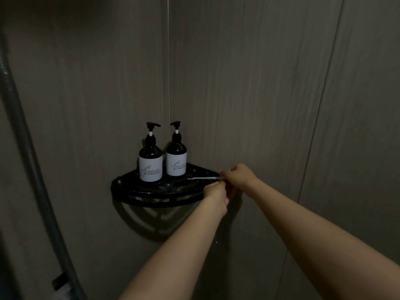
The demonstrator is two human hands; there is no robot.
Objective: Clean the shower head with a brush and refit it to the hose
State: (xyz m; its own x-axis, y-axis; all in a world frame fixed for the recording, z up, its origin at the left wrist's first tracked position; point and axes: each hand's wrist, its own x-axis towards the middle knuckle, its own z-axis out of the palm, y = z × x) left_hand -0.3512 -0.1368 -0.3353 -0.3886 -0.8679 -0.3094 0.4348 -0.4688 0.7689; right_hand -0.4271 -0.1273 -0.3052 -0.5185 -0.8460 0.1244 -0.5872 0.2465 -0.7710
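**Both forearms out, brush at the shelf's right end**

Both of my forearms run up from the bottom edge toward the tiled corner, the left one lower and nearer the lens. The right hand (236,176) is curled, and its fingertips seem to pinch the right end of a thin white stick that I take for the brush (201,178). The left hand (216,192) sits just below and beside it at the front rim of the black corner shelf (151,198). Its fingers are curled, but in this dim light I cannot tell whether it holds anything.

The brush lies flat on the shelf. Its long axis runs nearly level, left to right, and its far end points toward the bottles. That puts the handle end at my right hand, so I judge the coming move to be a straight pull to the right and toward me, off the shelf.

The shelf also carries two dark pump bottles, the left bottle (150,163) and the right bottle (176,161), upright and side by side at the back. Their contents are hidden. The hose (26,148) hangs along the far left, well apart from both hands. No shower head is in view.
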